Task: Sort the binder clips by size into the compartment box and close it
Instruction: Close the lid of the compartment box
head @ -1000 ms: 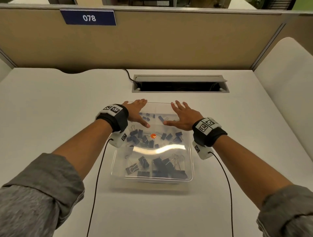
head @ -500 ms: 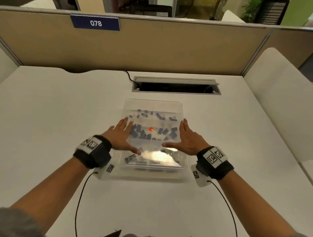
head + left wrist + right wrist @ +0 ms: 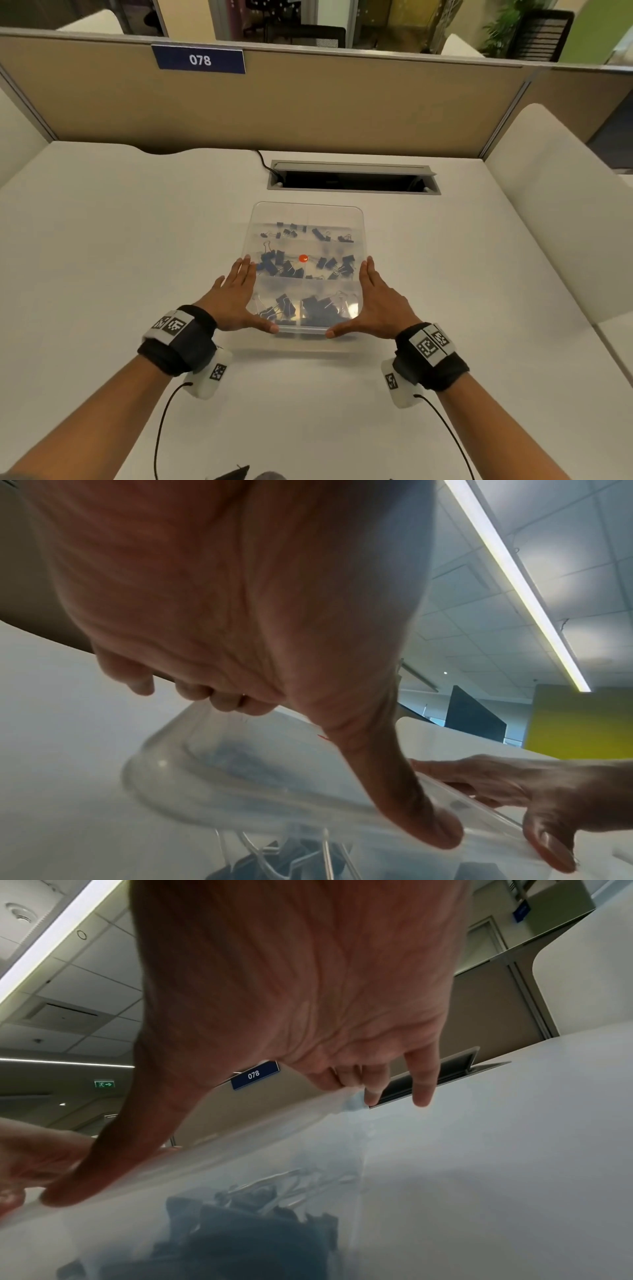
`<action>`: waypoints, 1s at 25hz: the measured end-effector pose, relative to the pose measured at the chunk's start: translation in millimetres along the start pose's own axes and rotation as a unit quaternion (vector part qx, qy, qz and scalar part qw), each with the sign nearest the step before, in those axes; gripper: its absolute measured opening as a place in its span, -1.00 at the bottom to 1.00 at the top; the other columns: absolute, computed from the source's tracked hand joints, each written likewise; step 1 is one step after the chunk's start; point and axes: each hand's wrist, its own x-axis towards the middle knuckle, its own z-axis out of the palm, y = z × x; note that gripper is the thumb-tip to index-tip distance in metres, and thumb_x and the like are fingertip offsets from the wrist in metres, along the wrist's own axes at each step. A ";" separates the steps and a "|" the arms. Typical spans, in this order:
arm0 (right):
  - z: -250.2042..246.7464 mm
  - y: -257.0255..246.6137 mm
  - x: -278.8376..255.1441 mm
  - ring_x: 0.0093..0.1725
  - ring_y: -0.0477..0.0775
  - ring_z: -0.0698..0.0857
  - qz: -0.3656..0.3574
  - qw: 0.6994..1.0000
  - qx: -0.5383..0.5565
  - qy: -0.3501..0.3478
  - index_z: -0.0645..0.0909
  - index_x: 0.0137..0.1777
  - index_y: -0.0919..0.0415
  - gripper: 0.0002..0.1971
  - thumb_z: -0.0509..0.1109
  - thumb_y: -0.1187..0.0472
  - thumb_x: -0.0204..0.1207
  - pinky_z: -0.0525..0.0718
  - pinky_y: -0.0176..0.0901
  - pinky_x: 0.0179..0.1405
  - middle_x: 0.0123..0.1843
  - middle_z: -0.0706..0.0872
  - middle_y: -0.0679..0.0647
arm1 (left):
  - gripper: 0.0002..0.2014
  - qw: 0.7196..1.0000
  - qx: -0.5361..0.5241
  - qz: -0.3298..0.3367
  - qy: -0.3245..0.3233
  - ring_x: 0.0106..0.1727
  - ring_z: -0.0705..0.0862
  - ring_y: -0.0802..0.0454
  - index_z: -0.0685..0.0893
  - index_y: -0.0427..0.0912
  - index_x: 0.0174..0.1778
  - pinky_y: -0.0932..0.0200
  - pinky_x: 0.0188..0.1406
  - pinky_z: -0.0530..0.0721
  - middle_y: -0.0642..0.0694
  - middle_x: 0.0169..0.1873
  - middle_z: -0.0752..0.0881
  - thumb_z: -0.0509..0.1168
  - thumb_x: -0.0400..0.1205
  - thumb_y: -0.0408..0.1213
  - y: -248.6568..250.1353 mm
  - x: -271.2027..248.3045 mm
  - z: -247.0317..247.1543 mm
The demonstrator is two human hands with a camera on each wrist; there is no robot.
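Flat hands framed the clear plastic lidded compartment box (image 3: 307,219).
Left hand (image 3: 236,301) at nine o'clock, right hand (image 3: 378,305) at three, fingers straight, thumbs pressing the near edge; both had slid nearer since.

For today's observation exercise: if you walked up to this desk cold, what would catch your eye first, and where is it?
First, the clear compartment box in the middle of the white desk, with dark binder clips visible through its lid in separate rows. Next, the left hand and right hand, flat against the box's near corners, thumbs along the front edge. A small orange dot sits at the lid's centre.
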 end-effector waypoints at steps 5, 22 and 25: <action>-10.8 -3.0 7.4 0.67 0.15 0.25 0.000 1.000 -0.005 -0.006 -0.40 0.69 0.14 0.60 0.45 -0.65 -0.15 0.57 0.14 0.44 0.74 -0.33 0.05 | 0.38 1.000 -0.013 -0.014 0.009 0.64 -0.47 -0.07 -0.45 -0.23 0.62 -0.20 0.65 -0.26 -0.13 0.60 -0.51 0.30 0.27 0.48 3.0 3.1 -4.6; -3.9 1.0 -6.1 0.72 0.15 0.08 0.001 0.999 -0.016 0.039 -0.11 0.73 0.05 0.32 0.23 -0.69 0.07 0.28 0.21 0.59 0.76 -0.04 0.10 | 0.29 0.986 -0.120 -0.061 0.097 0.71 -0.24 0.00 -0.15 -0.06 0.71 -0.25 0.65 -0.11 0.00 0.70 -0.22 0.52 0.25 0.29 11.1 1.7 -3.0; -7.3 11.6 -17.3 0.63 0.16 0.32 -0.025 0.998 -0.023 0.051 -0.02 0.71 0.01 0.14 0.01 -0.68 0.24 0.45 0.19 0.50 0.72 0.20 0.07 | 0.20 0.977 -0.135 -0.062 0.151 0.72 -0.14 -0.02 -0.02 -0.08 0.71 -0.20 0.66 0.00 -0.04 0.71 -0.09 0.48 0.29 0.32 12.2 -13.0 10.4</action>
